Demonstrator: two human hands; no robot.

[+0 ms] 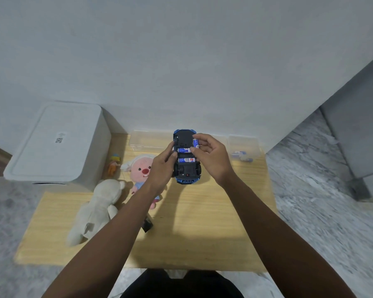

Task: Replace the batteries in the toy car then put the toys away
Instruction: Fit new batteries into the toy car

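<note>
My left hand (pixel 164 166) gripped the car (pixel 186 157) belly-up at frame centre, above the table (pixel 192 222); my right hand (pixel 211 155) pinched a battery (pixel 196 142) over the bay. I judged it best seated spring end first, matching polarity. The car's long axis ran up-frame; which end was its nose I couldn't tell.

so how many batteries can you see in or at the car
3: two batteries lie in the upturned toy car, one above the other, and a third is pinched in the right hand. More may be hidden.
</note>
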